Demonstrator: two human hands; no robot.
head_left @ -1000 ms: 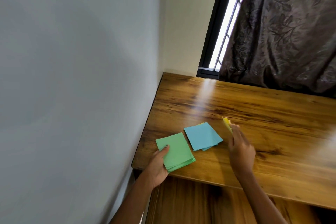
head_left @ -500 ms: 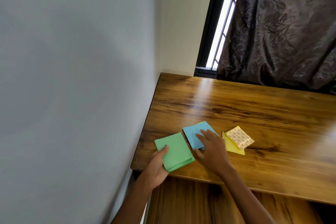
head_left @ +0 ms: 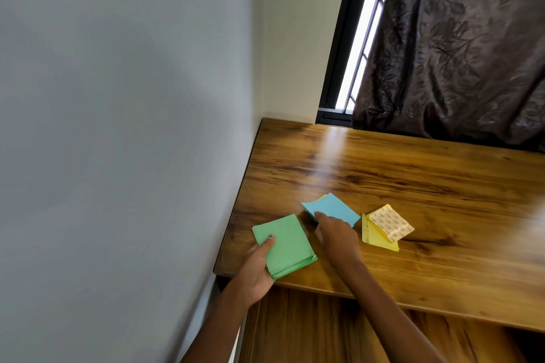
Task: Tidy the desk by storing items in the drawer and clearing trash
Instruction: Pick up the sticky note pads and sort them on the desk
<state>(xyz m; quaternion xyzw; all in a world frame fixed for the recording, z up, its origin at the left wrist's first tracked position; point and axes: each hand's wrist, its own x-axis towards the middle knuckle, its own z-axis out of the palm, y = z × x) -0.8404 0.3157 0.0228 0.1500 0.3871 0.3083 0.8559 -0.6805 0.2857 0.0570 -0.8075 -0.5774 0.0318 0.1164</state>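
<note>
Three paper stacks lie near the front left corner of the wooden desk (head_left: pixel 413 174). My left hand (head_left: pixel 259 262) grips the green stack (head_left: pixel 287 244) at its near left edge, thumb on top. My right hand (head_left: pixel 334 234) pinches the near edge of the blue stack (head_left: pixel 334 208), whose left corner is lifted off the wood; a yellow sheet peeks out beneath it. To the right lies a yellow stack (head_left: pixel 376 237) with a patterned cream sheet (head_left: pixel 390 222) on top, touched by neither hand.
A grey wall (head_left: pixel 118 127) runs along the desk's left edge. A dark curtain (head_left: pixel 457 44) and a window frame (head_left: pixel 342 47) stand behind the desk. Below the front edge is a wooden panel (head_left: pixel 309 330).
My right hand put the yellow stack down on the desk, then moved left to the blue stack and now lifts its edge. My left hand stays on the green stack.
</note>
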